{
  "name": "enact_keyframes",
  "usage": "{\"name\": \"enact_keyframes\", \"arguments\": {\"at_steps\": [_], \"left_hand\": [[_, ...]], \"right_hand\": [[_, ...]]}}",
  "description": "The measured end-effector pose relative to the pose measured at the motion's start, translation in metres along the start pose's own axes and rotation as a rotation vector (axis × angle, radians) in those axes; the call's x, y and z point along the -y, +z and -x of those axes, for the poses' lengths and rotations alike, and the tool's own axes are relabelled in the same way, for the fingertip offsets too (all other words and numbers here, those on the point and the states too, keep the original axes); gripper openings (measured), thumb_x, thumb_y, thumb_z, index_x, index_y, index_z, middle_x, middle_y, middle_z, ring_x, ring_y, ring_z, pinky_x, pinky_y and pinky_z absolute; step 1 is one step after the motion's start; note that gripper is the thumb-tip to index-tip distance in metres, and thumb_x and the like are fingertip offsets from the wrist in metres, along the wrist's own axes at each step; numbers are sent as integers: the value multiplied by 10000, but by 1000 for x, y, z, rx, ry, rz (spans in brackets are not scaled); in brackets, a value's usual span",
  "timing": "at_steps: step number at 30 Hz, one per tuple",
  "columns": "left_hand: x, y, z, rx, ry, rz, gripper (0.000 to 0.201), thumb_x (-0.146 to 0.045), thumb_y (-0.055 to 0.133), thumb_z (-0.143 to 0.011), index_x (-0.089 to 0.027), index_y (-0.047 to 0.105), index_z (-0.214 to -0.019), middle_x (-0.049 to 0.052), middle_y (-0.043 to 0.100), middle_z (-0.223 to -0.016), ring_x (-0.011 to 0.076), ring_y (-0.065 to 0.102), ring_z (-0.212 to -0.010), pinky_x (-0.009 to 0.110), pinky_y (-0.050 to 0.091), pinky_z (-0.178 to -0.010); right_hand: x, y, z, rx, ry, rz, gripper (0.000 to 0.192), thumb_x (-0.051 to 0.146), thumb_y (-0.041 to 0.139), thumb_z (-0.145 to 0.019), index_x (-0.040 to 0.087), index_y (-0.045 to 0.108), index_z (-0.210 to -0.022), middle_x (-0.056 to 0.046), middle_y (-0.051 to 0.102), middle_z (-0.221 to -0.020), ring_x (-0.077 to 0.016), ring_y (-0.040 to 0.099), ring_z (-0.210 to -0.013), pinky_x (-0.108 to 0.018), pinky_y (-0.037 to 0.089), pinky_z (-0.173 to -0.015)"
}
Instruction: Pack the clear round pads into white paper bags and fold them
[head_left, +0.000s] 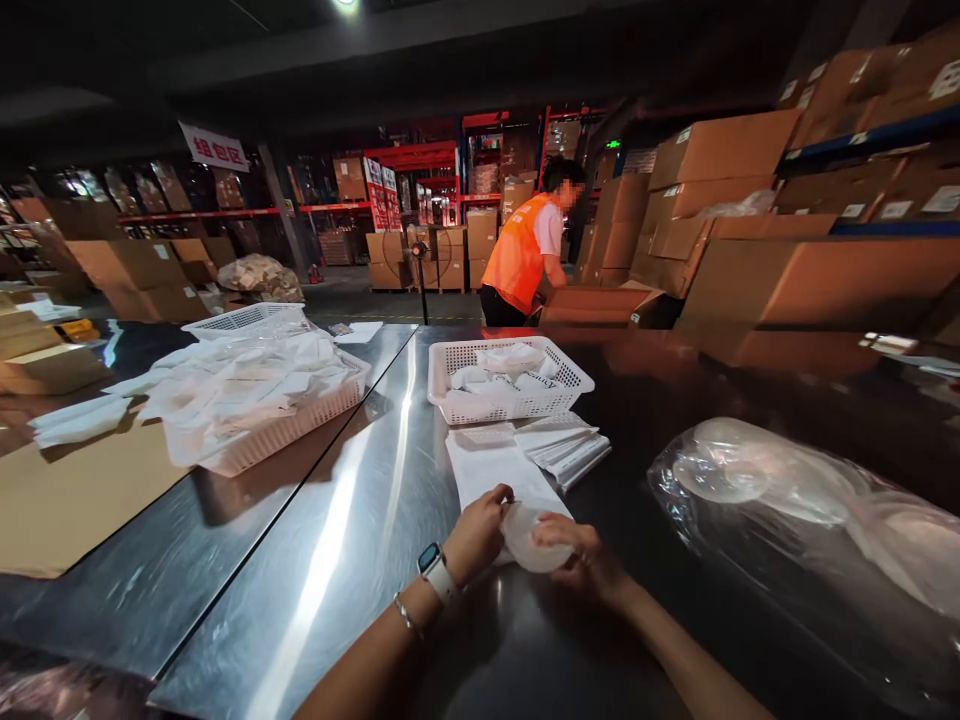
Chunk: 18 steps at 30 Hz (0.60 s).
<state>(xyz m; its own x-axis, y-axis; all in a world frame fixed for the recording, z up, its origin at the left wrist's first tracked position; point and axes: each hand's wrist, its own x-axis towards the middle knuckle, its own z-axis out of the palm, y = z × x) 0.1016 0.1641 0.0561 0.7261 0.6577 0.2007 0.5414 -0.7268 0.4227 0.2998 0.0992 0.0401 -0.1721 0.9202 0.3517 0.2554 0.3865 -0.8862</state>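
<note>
Two white perforated plastic baskets stand on the steel tables. The larger basket (262, 420) sits far left, heaped with white packets and tilted over a sheet of brown cardboard (67, 490); a loose pile of white bags (79, 420) lies just beside it. A second, empty-looking tray (240, 320) rests behind it. The smaller basket (510, 380) stands in the middle on the steel table (337, 560) and holds a handful of white packets.

In front of that smaller basket lie one flat white bag (487, 465) and, touching its right edge, one fanned stack of flat white bags (566, 445).

Two hands work at the near end of the flat bag. The left hand (476, 535), with a smartwatch (435, 570) and a thin bracelet (406, 615) on its wrist, has its fingers curled closed, pinching the left rim of one round translucent disc (525, 540). The right hand (577, 555) curls under and around the disc's right side, thumb on top, fingers half closed against it. The disc sits between both hands, just above the table and over the near end of the bag.

To the right lies one large clear plastic sack (795, 500) with more round translucent discs inside; their number cannot be counted.

Behind, one person in an orange vest (525, 255) bends at a carton (600, 300) among shelves of cardboard boxes (750, 200).
</note>
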Motion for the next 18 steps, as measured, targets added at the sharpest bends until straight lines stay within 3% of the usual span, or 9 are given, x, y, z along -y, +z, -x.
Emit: {"name": "enact_keyframes", "arguments": {"at_steps": [3,7,12,15,18], "left_hand": [[-1,1,0,-35,-2,56,423,19,404,-764,-173,634,-1062,68,559,-1217,145,599,-972,243,486,-893],[-4,5,1,-68,27,77,543,65,370,-722,-183,588,-1153,70,545,-1252,159,560,-1086,269,463,-966],[-29,13,8,-130,-1,21,519,76,339,-761,-156,560,-1168,95,522,-1280,180,516,-1113,299,451,-990],[-54,16,16,-129,17,-22,396,24,345,-840,-184,601,-1058,74,530,-1259,189,520,-1032,318,472,-942],[-71,18,23,-77,122,-22,283,-52,391,-895,-193,614,-996,64,557,-1198,188,523,-967,301,485,-882]], "right_hand": [[-10,-6,-7,150,-167,393,174,138,573,-631,229,652,-757,-9,727,-868,-200,678,-862,-407,429,-1014],[-19,-6,-7,101,-191,785,283,44,505,-633,199,616,-843,-32,714,-907,-194,663,-898,-375,456,-953],[-18,21,0,-107,-92,814,282,8,417,-807,179,625,-891,-109,673,-873,-245,627,-849,-409,454,-839],[-26,31,7,-224,-36,711,277,60,403,-870,203,594,-731,-96,609,-697,-243,586,-712,-407,461,-749],[-39,28,16,-222,-21,485,341,219,541,-884,243,484,-549,-20,466,-501,-193,489,-529,-352,463,-610]]}}
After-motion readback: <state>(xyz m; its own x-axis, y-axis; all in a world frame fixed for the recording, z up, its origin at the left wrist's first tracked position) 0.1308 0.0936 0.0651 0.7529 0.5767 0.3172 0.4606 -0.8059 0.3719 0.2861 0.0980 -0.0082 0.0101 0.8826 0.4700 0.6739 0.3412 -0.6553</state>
